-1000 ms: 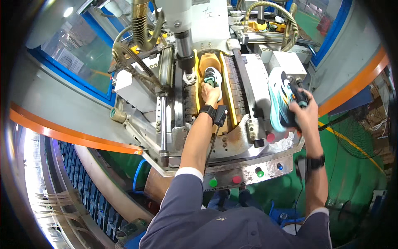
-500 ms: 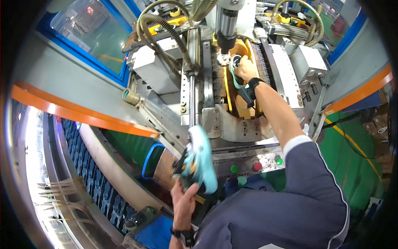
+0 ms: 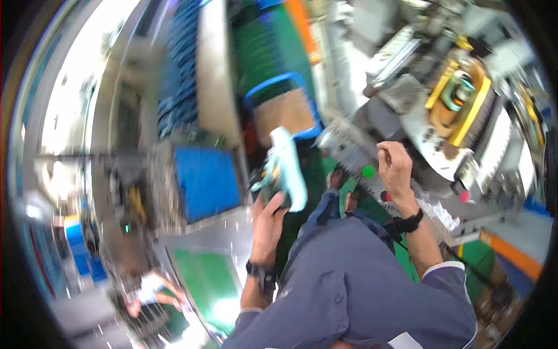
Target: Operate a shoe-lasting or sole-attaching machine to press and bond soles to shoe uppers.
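My left hand (image 3: pixel 268 225) grips a light teal and white sports shoe (image 3: pixel 289 170) by one end, its pale sole turned to the right. My right hand (image 3: pixel 396 168) hovers over the machine's front panel (image 3: pixel 349 146) with its fingers loosely curled together, and nothing shows in them. A second teal shoe (image 3: pixel 458 93) sits inside the yellow-edged cradle (image 3: pixel 478 96) of the machine, apart from both hands. A green button (image 3: pixel 368 171) is on the panel just left of my right hand. Motion blurs much of the picture.
A blue-framed cart (image 3: pixel 314 129) with a brown board stands beyond the held shoe. At the left are a blue-topped surface (image 3: pixel 206 181) and a conveyor with dark blue ridges (image 3: pixel 180 72). Another person (image 3: pixel 152 289) is at the lower left. An orange rail (image 3: pixel 511 256) runs at the right.
The view has swung left. My right hand has let go of the shoe in the cradle and drawn back toward me. My left hand still holds the other shoe.
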`<state>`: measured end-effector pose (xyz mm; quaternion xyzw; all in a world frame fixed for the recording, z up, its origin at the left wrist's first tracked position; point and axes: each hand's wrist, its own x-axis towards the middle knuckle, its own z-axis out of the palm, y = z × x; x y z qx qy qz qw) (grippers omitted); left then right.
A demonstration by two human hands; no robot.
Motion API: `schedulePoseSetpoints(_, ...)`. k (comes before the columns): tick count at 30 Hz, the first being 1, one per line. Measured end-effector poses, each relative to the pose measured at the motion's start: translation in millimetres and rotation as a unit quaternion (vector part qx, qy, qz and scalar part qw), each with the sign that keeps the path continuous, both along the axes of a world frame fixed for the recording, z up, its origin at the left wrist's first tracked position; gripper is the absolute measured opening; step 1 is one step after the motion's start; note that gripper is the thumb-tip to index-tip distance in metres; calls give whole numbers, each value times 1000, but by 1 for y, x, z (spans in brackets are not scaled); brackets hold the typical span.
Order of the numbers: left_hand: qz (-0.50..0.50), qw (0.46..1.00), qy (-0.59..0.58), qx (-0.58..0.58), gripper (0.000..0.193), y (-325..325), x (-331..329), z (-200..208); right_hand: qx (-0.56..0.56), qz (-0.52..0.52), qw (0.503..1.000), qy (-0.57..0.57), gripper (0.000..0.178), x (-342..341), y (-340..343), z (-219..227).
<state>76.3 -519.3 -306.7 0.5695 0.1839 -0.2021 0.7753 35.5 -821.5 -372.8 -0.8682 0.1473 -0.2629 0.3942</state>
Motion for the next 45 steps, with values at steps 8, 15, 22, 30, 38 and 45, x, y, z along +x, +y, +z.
schedulePoseSetpoints(8, 86, 995, 57, -18, 39, 58, -93, -32, -189, 141, 959, 159, 14, 21, 28, -177)
schedulePoseSetpoints(15, 300, 951, 67, -38, 37, 134, -162, -60, -205, 171, 961, 68, 15, 24, 11, -206)
schedulePoseSetpoints(22, 484, 866, 126, 2, 34, 270, -228, -127, -146, 215, 965, -31, 17, 143, 83, -58)
schedulePoseSetpoints(30, 459, 853, 118, 217, 38, 502, -340, -310, -186, 501, 801, -271, 17, 237, 415, 248)
schedulePoseSetpoints(38, 649, 701, 55, 290, 17, 707, -315, -350, -326, 677, 531, -392, 31, 206, 794, 373)
schedulePoseSetpoints(45, 683, 568, 67, 454, 71, 845, -251, -290, -456, 682, 419, -390, 57, 184, 1007, 373)
